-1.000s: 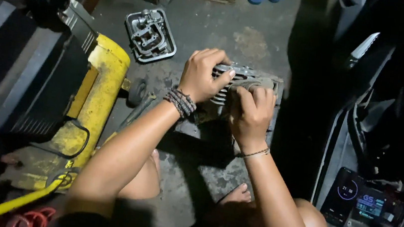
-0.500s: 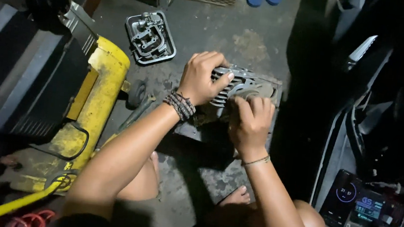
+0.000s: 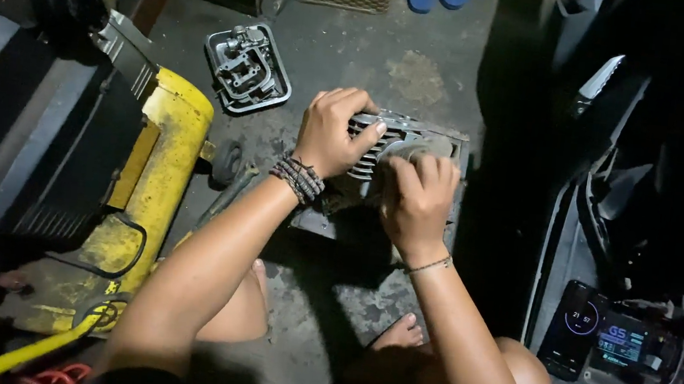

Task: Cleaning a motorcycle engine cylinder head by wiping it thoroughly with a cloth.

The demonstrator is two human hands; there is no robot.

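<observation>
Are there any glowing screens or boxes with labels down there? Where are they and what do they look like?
Phone: lower right, flat on the dark tray; black rectangle, lit round dial in blue and red.
Small screen: just right of the phone; dark panel glowing blue and green.
No packages or signs show.

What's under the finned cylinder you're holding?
The finned cylinder sits over the stained concrete floor, gripped by the left hand and right hand. A flat grey edge shows at its lower left; hands and shadow hide whatever lies directly underneath.
</observation>
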